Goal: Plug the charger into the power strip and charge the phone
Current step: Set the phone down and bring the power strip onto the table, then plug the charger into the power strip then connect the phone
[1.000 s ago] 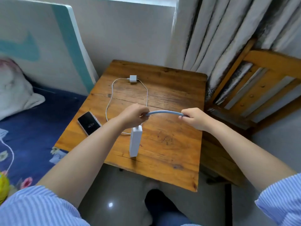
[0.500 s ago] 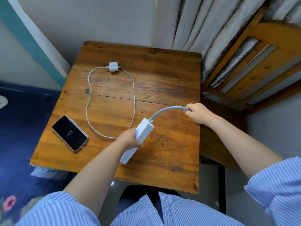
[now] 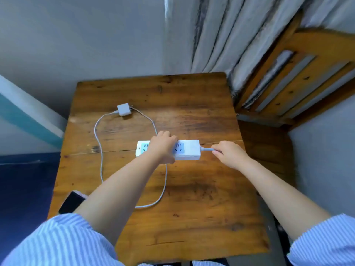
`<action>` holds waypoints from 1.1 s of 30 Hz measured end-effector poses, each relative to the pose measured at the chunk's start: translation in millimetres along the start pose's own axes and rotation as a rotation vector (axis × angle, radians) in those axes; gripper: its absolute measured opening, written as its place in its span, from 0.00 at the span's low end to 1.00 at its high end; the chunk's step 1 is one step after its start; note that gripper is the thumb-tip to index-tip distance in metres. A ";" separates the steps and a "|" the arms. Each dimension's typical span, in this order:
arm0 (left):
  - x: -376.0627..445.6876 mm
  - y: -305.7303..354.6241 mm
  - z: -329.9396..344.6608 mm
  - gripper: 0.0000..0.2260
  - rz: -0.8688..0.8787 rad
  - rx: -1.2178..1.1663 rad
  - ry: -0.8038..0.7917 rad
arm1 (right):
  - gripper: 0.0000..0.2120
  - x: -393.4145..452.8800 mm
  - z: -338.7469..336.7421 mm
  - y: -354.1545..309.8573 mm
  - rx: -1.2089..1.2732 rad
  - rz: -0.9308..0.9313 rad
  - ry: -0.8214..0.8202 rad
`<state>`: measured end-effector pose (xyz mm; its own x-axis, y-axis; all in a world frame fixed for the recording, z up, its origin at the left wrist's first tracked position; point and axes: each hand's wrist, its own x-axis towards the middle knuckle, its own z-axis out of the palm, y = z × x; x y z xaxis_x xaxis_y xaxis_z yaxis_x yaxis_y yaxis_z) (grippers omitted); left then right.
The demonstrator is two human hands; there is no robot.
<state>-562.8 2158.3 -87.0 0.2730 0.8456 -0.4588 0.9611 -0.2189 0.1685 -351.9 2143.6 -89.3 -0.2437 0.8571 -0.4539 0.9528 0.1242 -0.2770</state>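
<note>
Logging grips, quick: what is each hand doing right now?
Left hand: closed over the power strip.
Right hand: pinching the strip's cord.

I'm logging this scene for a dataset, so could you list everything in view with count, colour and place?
table: one, brown wood, centre of view.
power strip: one, white with pale blue sockets, flat across the table's middle, sockets up.
strip cord: one, grey, leaving the strip's right end.
charger: one, white, far left part of the table, not plugged in.
charging cable: one, white, looping from the charger toward the near side.
phone: one, dark, near left table edge, mostly hidden by the arm.
chair: one, wooden, right of the table.
curtain: grey, behind the table.
bedding: dark blue, left.
left hand: resting on the strip.
right hand: pinching the strip cord.
sleeves: two, blue-and-white striped, bottom corners.
</note>
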 end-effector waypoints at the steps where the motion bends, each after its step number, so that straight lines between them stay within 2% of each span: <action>1: 7.4 -0.4 -2.9 0.24 0.014 0.031 0.021 | 0.12 2.5 0.9 -1.0 -0.008 0.034 0.039; 6: 58.4 -10.6 -8.7 0.21 0.077 0.070 0.150 | 0.12 31.5 9.0 -6.3 -0.048 0.179 0.261; 13: 112.8 -24.7 4.5 0.24 0.005 0.010 0.190 | 0.12 94.5 8.8 4.5 -0.131 0.216 0.372; 19: 144.2 -31.2 3.2 0.25 -0.100 -0.119 0.282 | 0.13 153.5 -13.2 10.3 -0.102 0.227 0.405; 23: 157.2 -34.8 3.3 0.25 -0.097 -0.075 0.237 | 0.15 174.6 -13.0 11.0 -0.075 0.281 0.323; 27: 151.0 -50.5 7.0 0.30 -0.069 -0.119 0.198 | 0.18 181.4 5.2 -0.2 -0.053 0.210 0.258; 30: 134.9 -79.6 5.9 0.28 -0.121 -0.251 0.357 | 0.22 181.4 16.0 -9.5 0.009 0.137 0.321; 33: 120.3 -122.4 1.5 0.25 -0.355 -0.324 0.502 | 0.28 180.4 20.8 -18.2 0.072 0.072 0.352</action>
<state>-647.5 2286.1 -164.1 -0.1831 0.9791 -0.0881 0.9062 0.2028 0.3711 -417.0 2285.6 -183.7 -0.0872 0.9834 -0.1591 0.9469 0.0322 -0.3199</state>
